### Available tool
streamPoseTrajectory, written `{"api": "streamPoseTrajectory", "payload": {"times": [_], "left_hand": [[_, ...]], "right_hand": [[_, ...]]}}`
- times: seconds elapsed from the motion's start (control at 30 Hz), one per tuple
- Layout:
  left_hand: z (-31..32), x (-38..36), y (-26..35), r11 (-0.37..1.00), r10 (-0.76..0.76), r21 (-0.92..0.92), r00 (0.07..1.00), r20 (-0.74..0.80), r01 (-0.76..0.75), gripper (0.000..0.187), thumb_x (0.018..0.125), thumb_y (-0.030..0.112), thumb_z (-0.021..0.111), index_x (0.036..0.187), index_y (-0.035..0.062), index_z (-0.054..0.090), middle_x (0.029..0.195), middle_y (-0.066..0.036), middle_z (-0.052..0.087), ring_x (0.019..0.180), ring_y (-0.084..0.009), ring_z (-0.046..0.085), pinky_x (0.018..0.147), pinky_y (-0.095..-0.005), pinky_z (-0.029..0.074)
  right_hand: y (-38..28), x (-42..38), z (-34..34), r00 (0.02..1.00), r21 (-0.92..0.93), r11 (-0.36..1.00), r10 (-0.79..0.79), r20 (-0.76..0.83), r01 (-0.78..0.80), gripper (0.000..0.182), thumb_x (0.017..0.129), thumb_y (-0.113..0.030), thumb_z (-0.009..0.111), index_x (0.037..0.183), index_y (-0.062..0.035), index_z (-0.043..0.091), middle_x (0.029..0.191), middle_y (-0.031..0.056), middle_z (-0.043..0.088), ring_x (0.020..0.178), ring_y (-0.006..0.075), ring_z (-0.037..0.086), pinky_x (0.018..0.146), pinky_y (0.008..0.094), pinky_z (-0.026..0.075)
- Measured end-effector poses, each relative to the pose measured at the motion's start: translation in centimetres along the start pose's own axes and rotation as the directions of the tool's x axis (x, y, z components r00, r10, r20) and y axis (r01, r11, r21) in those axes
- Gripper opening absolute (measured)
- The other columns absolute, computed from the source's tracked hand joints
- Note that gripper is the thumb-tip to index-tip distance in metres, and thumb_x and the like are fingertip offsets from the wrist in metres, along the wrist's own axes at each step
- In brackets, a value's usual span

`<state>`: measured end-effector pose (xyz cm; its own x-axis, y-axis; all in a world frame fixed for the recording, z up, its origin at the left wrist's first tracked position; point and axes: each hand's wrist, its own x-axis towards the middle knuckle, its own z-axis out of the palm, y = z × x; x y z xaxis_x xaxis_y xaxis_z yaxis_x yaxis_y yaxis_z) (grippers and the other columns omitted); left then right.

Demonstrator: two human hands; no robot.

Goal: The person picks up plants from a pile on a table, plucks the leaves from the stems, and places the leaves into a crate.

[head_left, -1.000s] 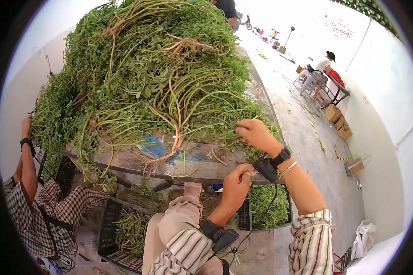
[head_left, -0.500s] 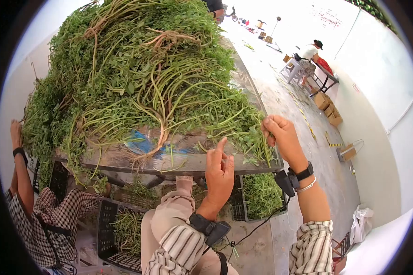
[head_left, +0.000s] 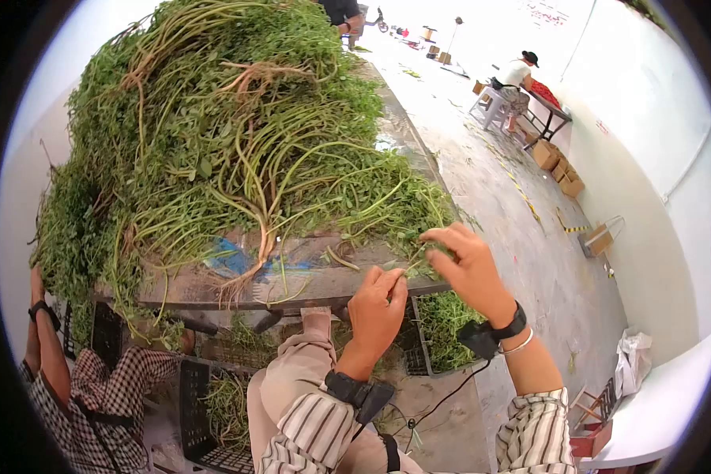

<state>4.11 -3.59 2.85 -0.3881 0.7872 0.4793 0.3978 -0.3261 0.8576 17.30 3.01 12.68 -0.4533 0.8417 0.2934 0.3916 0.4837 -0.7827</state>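
Observation:
My left hand [head_left: 378, 310] is closed in a pinch in front of the table edge, with a thin green stem [head_left: 413, 267] sticking out past its fingertips. My right hand [head_left: 470, 272] is just to the right, its thumb and forefinger apart around the leafy end of that stem. No firm grip shows there. Behind both hands rises a big heap of leafy green plants [head_left: 292, 166] on the table [head_left: 308, 294]. One plant with a pale forked root [head_left: 267, 241] lies toward me, its root hairs near the front edge.
Below the table stand a black crate [head_left: 193, 411] of stems and another crate with leafy greens [head_left: 448, 332]. At left sits a person in checkered clothes [head_left: 79, 395]. Farther off, another person [head_left: 515, 77] works at a small table. Cardboard boxes [head_left: 557, 166] line the wall.
My right hand has moved left and down from the table corner, toward my left hand, and its fingers have parted. My left hand has closed on a stem. The view has shifted slightly.

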Motion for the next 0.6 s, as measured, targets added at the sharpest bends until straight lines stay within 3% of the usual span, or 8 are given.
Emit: {"api": "streamPoseTrajectory", "payload": {"times": [0.03, 0.07, 0.17, 0.23, 0.33, 0.5, 0.53, 0.6], "left_hand": [[0.0, 0.0, 0.1, 1.000, 0.006, -0.004, 1.000, 0.011, -0.006, 0.015, 0.086, 0.009, 0.059, 0.098, 0.0004, 0.065, 0.076, -0.008, 0.051, 0.060, -0.0167, 0.051, 0.055, -0.0292, 0.041], [0.1, -0.1, 0.1, 1.000, -0.003, -0.007, 1.000, 0.019, 0.003, 0.015, 0.086, 0.008, 0.059, 0.098, 0.0002, 0.065, 0.075, -0.008, 0.051, 0.060, -0.0168, 0.051, 0.055, -0.0292, 0.041], [0.2, -0.1, 0.4, 1.000, -0.015, -0.026, 0.999, 0.037, 0.016, 0.015, 0.085, 0.007, 0.060, 0.096, 0.0000, 0.065, 0.075, -0.008, 0.052, 0.059, -0.0170, 0.050, 0.055, -0.0292, 0.041], [0.2, -0.2, 0.7, 0.999, -0.015, -0.038, 0.999, 0.046, 0.017, 0.014, 0.084, 0.007, 0.060, 0.096, 0.0000, 0.065, 0.074, -0.008, 0.052, 0.059, -0.0170, 0.050, 0.055, -0.0292, 0.041], [0.2, -0.3, 0.8, 0.997, -0.015, -0.071, 0.997, 0.073, 0.020, 0.014, 0.084, 0.005, 0.061, 0.096, 0.0001, 0.065, 0.073, -0.008, 0.051, 0.059, -0.0169, 0.050, 0.055, -0.0286, 0.041], [0.7, -0.5, 0.9, 0.987, 0.050, -0.161, 0.984, 0.171, -0.022, 0.011, 0.082, 0.003, 0.062, 0.092, -0.0002, 0.066, 0.072, -0.008, 0.052, 0.056, -0.0163, 0.050, 0.052, -0.0271, 0.040], [0.7, -0.6, 0.9, 0.987, 0.048, -0.162, 0.983, 0.175, -0.019, 0.011, 0.082, 0.003, 0.062, 0.092, -0.0002, 0.066, 0.072, -0.008, 0.052, 0.056, -0.0163, 0.050, 0.052, -0.0271, 0.040], [0.8, -0.9, 1.1, 0.994, 0.037, -0.108, 0.978, 0.207, -0.014, 0.009, 0.080, 0.003, 0.063, 0.089, 0.0006, 0.066, 0.071, -0.007, 0.052, 0.054, -0.0177, 0.050, 0.051, -0.0271, 0.039]], "right_hand": [[-0.2, -0.3, -0.1, 0.970, -0.328, 0.917, -0.244, -0.014, 0.226, 0.014, 0.079, -0.012, 0.064, 0.092, -0.0063, 0.065, 0.087, 0.0048, 0.057, 0.074, 0.0150, 0.053, 0.062, 0.0298, 0.042], [-0.4, -0.6, -0.1, 0.886, -0.615, 0.683, -0.460, 0.057, 0.395, 0.020, 0.075, -0.010, 0.065, 0.095, -0.0070, 0.066, 0.096, 0.0071, 0.057, 0.085, 0.0210, 0.054, 0.070, 0.0341, 0.043], [-0.3, -1.6, 0.6, 0.856, -0.685, 0.559, -0.481, 0.192, 0.467, 0.028, 0.070, -0.008, 0.065, 0.098, -0.0085, 0.065, 0.106, 0.0092, 0.053, 0.098, 0.0290, 0.049, 0.083, 0.0388, 0.041], [0.5, -2.0, 0.8, 0.855, -0.694, 0.545, -0.477, 0.205, 0.470, 0.026, 0.071, -0.009, 0.065, 0.097, -0.0087, 0.064, 0.104, 0.0076, 0.053, 0.101, 0.0265, 0.049, 0.086, 0.0379, 0.039], [1.0, -2.3, 0.7, 0.863, -0.654, 0.591, -0.460, 0.207, 0.472, 0.018, 0.069, -0.007, 0.065, 0.087, -0.0072, 0.065, 0.101, 0.0071, 0.056, 0.097, 0.0254, 0.051, 0.084, 0.0369, 0.040], [2.6, -3.6, 0.3, 0.967, -0.313, 0.916, -0.253, 0.037, 0.251, 0.007, 0.072, -0.003, 0.059, 0.077, -0.0012, 0.063, 0.084, 0.0072, 0.059, 0.088, 0.0230, 0.054, 0.078, 0.0343, 0.043], [3.3, -3.8, -0.2, 0.968, -0.313, 0.917, -0.248, 0.037, 0.247, 0.007, 0.072, -0.003, 0.059, 0.077, -0.0012, 0.063, 0.084, 0.0072, 0.059, 0.088, 0.0230, 0.054, 0.078, 0.0343, 0.043], [5.1, -4.4, -1.9, 0.973, 0.172, 0.974, 0.176, -0.152, -0.150, 0.010, 0.077, -0.005, 0.056, 0.082, 0.0012, 0.063, 0.086, 0.0088, 0.061, 0.088, 0.0235, 0.054, 0.078, 0.0337, 0.044]]}}
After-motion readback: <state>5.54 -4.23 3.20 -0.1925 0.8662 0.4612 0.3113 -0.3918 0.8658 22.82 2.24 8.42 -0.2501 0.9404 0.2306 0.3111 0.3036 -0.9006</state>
